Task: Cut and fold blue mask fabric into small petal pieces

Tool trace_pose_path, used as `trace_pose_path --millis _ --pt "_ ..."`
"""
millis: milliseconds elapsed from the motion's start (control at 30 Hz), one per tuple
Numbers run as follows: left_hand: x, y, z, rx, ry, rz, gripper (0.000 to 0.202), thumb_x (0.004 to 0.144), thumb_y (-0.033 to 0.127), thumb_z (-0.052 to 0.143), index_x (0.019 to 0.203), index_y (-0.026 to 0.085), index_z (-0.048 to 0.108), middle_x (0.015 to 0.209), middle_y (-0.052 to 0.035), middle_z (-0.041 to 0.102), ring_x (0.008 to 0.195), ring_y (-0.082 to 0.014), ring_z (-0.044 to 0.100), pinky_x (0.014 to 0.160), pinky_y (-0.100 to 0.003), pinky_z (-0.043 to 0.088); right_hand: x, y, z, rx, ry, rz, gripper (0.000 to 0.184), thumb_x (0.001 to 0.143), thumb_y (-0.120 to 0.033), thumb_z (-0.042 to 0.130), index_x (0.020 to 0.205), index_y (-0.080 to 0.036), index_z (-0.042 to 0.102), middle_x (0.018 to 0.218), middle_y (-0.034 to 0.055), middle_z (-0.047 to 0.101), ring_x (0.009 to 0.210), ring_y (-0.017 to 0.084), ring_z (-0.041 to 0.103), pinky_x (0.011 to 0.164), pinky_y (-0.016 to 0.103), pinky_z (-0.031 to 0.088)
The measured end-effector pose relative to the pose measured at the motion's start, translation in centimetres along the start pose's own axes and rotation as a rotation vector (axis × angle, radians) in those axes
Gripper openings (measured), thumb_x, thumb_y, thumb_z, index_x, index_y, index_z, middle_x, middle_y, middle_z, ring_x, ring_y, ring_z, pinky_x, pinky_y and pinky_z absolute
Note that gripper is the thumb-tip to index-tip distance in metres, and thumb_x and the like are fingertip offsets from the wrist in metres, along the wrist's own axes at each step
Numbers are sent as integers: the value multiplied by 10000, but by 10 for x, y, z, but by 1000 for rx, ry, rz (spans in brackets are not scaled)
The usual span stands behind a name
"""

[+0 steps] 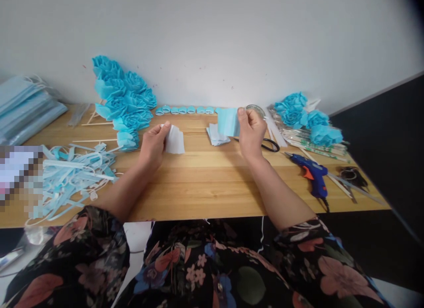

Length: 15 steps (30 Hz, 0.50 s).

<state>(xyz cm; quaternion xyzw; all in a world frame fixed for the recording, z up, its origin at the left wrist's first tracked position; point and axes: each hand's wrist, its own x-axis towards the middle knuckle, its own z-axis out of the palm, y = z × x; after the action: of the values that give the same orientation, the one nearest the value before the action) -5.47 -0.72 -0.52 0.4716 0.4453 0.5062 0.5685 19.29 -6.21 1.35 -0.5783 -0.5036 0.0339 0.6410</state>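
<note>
My left hand [154, 144] pinches a white sheet piece [175, 141] between thumb and fingers, above the wooden table. A light blue sheet piece [228, 121] hangs from my right hand [251, 132], gripped at its right edge. Under and behind the blue piece lies a small stack of pale cut pieces [217, 135]. Scissors [271, 145] with black handles rest beside my right hand, partly hidden by it. Along the wall runs a row of small blue rolled pieces [187, 110].
Blue flowers on sticks [124, 96] lie at the left, beside a heap of cut strips [76, 175]. Face masks [28, 104] are stacked at far left. On the right are more blue flowers [306, 115], packets [318, 144] and a blue glue gun [311, 173] near the edge.
</note>
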Motion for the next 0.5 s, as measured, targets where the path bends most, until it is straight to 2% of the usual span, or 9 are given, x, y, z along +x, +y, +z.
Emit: trace_pose_path --millis 100,133,233,267,300,333,367,433,500 --pt "0 1 -2 195 12 23 427 853 571 634 696 174 630 575 8 535 530 -122 509 493 -238 400 3 1 -1 30 8 5 472 930 -574 555 657 -221 400 628 -50 289 583 99 331 550 252 317" --pt "-1 3 -2 285 10 68 420 864 565 619 728 170 664 610 -6 571 576 -139 549 530 -252 429 3 1 -1 39 8 3 459 930 -569 558 668 -220 417 631 -49 303 588 99 346 551 249 326" --pt "-10 11 3 508 -12 379 331 834 492 689 918 175 739 954 -75 719 961 -223 658 815 -330 521 0 -2 1 67 -4 -14 404 930 -546 573 714 -216 486 642 -47 373 598 98 403 558 245 364" --pt "-15 14 5 529 -30 485 342 815 475 719 996 185 740 1103 -92 718 1108 -251 630 924 -365 506 -2 -4 1 76 -12 -24 380 927 -534 584 732 -215 514 641 -47 405 595 97 423 557 245 376" --pt "-20 16 8 514 -63 534 378 814 477 726 1061 190 734 1205 -107 699 1200 -271 597 997 -398 481 -5 -6 2 83 -23 -37 355 924 -519 597 750 -215 542 640 -47 440 589 98 443 557 245 390" --pt "-26 18 11 463 -123 511 400 831 487 709 1094 186 730 1221 -117 699 1200 -278 605 1019 -417 475 -8 -9 2 83 -41 -55 327 922 -503 607 769 -217 569 642 -45 482 586 100 469 559 247 407" --pt "-32 18 14 380 -209 430 417 850 506 686 1097 174 734 1173 -127 720 1135 -278 643 999 -424 491 -13 -12 3 77 -62 -81 297 923 -486 612 790 -221 595 652 -41 529 589 104 501 569 251 430" --pt "-40 14 19 153 -462 139 486 872 556 646 1122 147 730 1116 -155 741 1029 -283 694 921 -427 539 -23 -18 5 40 -141 -168 239 935 -445 608 834 -232 645 710 -24 634 635 121 586 619 268 485" --pt "-43 8 24 -107 -623 -119 552 860 605 639 1158 147 713 1140 -168 738 1047 -294 703 913 -420 553 -33 -23 8 -7 -283 -304 196 945 -401 606 857 -244 683 785 -5 716 715 142 660 700 292 528"
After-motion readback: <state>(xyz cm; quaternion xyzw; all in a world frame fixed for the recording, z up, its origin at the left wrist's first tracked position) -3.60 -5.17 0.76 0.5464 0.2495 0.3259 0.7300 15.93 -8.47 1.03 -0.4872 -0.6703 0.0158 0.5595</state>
